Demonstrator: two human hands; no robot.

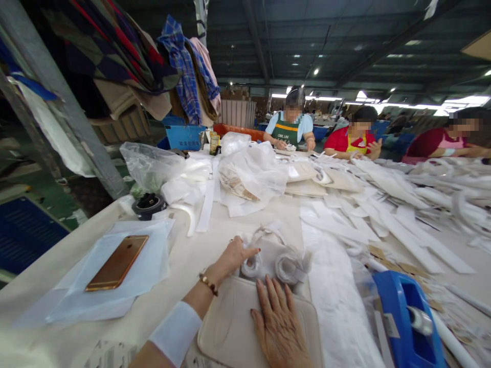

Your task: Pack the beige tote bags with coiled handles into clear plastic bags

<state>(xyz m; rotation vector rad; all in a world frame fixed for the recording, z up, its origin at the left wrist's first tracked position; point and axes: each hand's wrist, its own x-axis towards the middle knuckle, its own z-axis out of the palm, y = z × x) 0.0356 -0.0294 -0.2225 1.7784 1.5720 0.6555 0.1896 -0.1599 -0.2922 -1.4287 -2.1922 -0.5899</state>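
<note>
A flat beige bag (226,317) with rounded corners and a stitched edge lies in front of me on the table. At its far edge are coiled straps (289,266) wrapped in white padding. My left hand (232,255) is at the left coil of the wrapped strap, its thumb stretched across the top and its other fingers bent and partly hidden. My right hand (278,317) lies flat on the bag, fingers spread, its tips close to the wrapped straps.
A phone (117,263) rests on white sheets (153,245) at left. A black round container (149,206) and plastic bags (253,171) stand beyond. White padding strips (399,230) cover the right side, near a blue tape dispenser (408,317). Several co-workers (291,125) sit across the table.
</note>
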